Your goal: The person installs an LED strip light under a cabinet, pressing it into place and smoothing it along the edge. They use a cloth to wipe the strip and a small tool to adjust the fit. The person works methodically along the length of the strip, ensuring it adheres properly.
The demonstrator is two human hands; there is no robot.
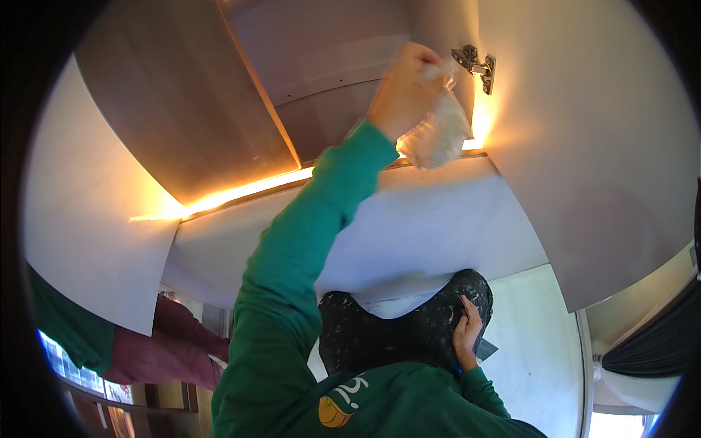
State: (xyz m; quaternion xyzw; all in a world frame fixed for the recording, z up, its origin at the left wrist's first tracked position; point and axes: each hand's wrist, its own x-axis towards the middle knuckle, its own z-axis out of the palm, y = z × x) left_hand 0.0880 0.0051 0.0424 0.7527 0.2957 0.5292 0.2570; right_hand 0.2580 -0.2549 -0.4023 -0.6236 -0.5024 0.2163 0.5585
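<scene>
My left hand (410, 91) is raised in front of an open cabinet (321, 51), its fingers closed on a pale, crumpled rag (437, 135). The rag hangs below the fist, over the cabinet's lit lower edge (248, 194); motion blurs both the hand and the rag. Down by my knee, my right hand (467, 330) lies on the thigh of my speckled black trousers (394, 342), fingers stretched out and holding nothing.
An open white door (599, 146) with a metal hinge (476, 67) stands to the right. Another white door (95, 197) is open on the left, beside a brown panel (175, 87). Behind the left door is another person in maroon trousers (164, 343).
</scene>
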